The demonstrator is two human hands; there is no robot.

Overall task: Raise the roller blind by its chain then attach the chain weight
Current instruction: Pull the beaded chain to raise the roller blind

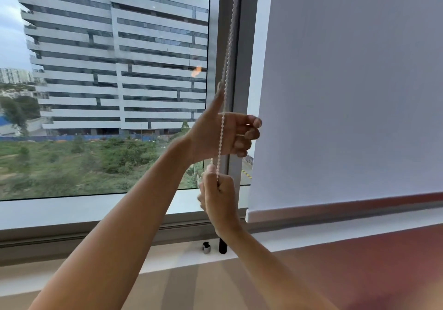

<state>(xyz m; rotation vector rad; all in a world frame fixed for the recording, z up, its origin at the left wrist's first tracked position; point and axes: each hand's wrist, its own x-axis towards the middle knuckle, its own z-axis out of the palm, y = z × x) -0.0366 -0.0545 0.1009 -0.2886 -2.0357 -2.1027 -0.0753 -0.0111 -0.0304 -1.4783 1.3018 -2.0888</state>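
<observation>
- The bead chain (227, 65) hangs along the window frame (239, 74), left of the lowered blind (347, 94).
- Right hand (219, 192), the lower one, is fisted round the chain.
- Left hand (223, 134) is half open, fingers loosely curled beside the chain.
- A small metal piece (206, 247) sits on the sill (72, 210).

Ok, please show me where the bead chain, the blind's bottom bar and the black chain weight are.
bead chain (227, 53), head view, taut upper run.
bottom bar (347, 208), head view, front face.
chain weight (223, 246), head view, black body.

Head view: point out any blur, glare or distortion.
Head view: bead chain smeared by motion blur; orange glare spot on the glass; wide-angle bend in the blind's bottom rail; both hands sharp enough, daylight even.
</observation>
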